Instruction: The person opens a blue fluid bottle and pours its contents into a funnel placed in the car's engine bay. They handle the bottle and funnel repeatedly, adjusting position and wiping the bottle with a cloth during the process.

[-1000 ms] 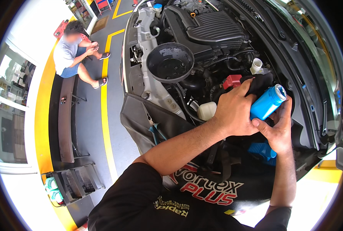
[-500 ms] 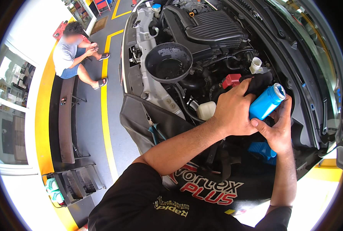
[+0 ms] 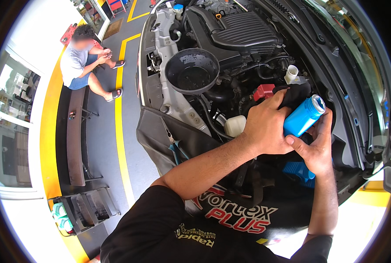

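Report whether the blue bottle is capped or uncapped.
Uncapped: the blue bottle shows its whitish mouth, with no cap over it. How full it is, I cannot tell.

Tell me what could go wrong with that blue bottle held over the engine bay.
The blue bottle is uncapped and tilted in the right hand; if it slips or tips further, any liquid might spill into the engine bay. The black funnel gapes upward, so stray debris could fall in.

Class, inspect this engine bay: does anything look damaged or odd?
The blue bottle by the right hand has ragged silvery material at its mouth, perhaps a torn seal. The wide black bowl, further left, has patchy grey marks inside, perhaps wear or residue.
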A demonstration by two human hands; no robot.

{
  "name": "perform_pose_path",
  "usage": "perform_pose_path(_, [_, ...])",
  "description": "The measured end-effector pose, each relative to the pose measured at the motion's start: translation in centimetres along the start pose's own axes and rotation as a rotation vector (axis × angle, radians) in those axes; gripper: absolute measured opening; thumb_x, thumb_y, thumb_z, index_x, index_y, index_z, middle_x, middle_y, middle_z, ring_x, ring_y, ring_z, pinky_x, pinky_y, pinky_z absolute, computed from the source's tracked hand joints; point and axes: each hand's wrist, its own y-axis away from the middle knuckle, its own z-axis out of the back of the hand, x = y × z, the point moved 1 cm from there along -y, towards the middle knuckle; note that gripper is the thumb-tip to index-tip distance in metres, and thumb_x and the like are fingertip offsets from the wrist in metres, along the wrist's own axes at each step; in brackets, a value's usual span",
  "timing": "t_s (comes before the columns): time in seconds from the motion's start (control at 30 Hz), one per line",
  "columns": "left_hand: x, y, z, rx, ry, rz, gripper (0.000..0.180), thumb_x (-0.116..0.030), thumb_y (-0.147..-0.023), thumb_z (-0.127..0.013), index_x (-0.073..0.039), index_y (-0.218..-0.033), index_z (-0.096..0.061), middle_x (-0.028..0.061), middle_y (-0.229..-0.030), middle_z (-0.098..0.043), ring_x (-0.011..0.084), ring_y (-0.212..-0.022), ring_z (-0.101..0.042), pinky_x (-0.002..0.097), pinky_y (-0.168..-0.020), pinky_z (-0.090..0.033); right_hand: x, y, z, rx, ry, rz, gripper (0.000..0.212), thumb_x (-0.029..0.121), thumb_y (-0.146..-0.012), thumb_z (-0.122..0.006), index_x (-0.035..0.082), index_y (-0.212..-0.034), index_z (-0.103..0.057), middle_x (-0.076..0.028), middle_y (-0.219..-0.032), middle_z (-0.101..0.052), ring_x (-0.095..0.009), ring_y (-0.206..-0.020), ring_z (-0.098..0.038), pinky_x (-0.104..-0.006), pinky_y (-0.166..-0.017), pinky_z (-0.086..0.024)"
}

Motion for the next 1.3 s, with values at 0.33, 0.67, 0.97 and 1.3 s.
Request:
perform_pose_path(0.33, [0.1, 0.0, 0.0, 0.001, 0.000, -0.010, 0.048, -0.033, -0.065, -0.086, 0.001, -0.097, -0.077, 0.0255, -0.140, -0.063, 0.0382, -0.108, -0.075, 0.0478, -0.085, -0.065, 0.1, 0.0, -0.1, -0.006, -0.025, 0.010, 0.097, 0.024, -0.082, -0.101, 0.007, -0.150, -0.034, -0.014, -0.139, -0.056, -0.026, -0.129, -0.064, -0.0473, -0.108, -0.055])
perform_pose_path(0.67, [-0.8, -0.2, 1.7, -0.098, 0.115, -0.029, 0.045, -0.036, -0.065, -0.090, -0.001, -0.090, -0.078, 0.0288, -0.133, -0.068, 0.0432, -0.103, -0.076, 0.0470, -0.087, -0.064, -4.6, -1.0, 3.8, -0.063, -0.120, -0.007, 0.063, 0.052, -0.119, -0.036, 0.001, -0.154, -0.051, -0.012, -0.142, -0.063, -0.022, -0.134, -0.059, -0.0400, -0.117, -0.043])
perform_pose_path(0.97, [-3.2, -0.5, 4.3, -0.263, 0.403, -0.154, 0.046, -0.031, -0.059, -0.086, 0.002, -0.090, -0.078, 0.0301, -0.143, -0.063, 0.0427, -0.108, -0.075, 0.0470, -0.087, -0.064, -10.2, -2.7, 3.1, 0.109, 0.503, 0.266, 0.052, 0.017, -0.096, -0.081, 0.006, -0.144, -0.065, -0.011, -0.142, -0.069, -0.027, -0.131, -0.065, -0.0433, -0.115, -0.050])
perform_pose_path(1.3, [-3.3, -1.1, 7.1, -0.333, 0.321, -0.177, 0.047, -0.033, -0.054, -0.089, 0.001, -0.083, -0.075, 0.0320, -0.146, -0.059, 0.0401, -0.101, -0.073, 0.0447, -0.081, -0.060, -9.2, -15.8, -16.4, 0.552, 0.689, 0.446, 0.046, 0.009, -0.093, -0.076, 0.005, -0.138, -0.066, -0.021, -0.139, -0.067, -0.045, -0.127, -0.063, -0.0521, -0.111, -0.051])
